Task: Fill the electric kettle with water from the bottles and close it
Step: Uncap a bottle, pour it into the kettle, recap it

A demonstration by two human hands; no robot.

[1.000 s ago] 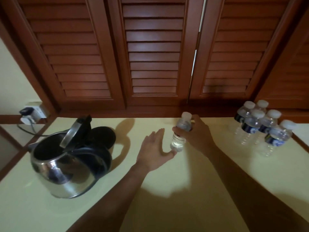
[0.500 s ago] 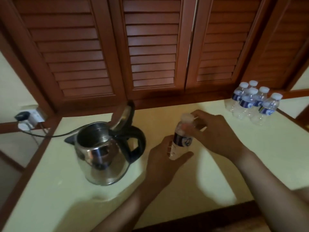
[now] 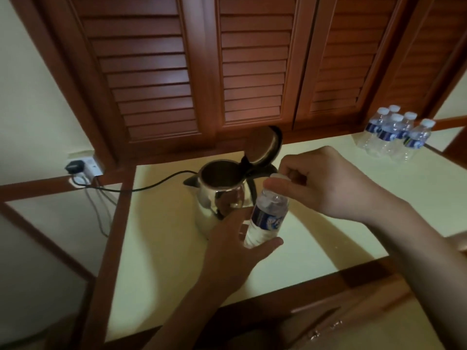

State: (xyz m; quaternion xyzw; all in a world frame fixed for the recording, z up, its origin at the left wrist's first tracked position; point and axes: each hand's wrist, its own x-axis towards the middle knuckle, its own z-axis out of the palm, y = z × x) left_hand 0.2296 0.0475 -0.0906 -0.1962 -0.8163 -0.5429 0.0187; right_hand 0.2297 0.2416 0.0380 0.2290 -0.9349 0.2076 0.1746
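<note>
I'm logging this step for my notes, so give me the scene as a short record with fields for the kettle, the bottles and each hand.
kettle: steel, upright on the counter, lid tipped open, cord runs to the wall plug
held bottle: upright beside the kettle, white cap on top
left hand: grips the held bottle's lower part
right hand: pinches the white cap
spare bottles: five, capped, grouped at the counter's far right

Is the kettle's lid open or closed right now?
Open. The lid stands tipped back behind the kettle, and the kettle's dark inside shows through its uncovered mouth.
</note>
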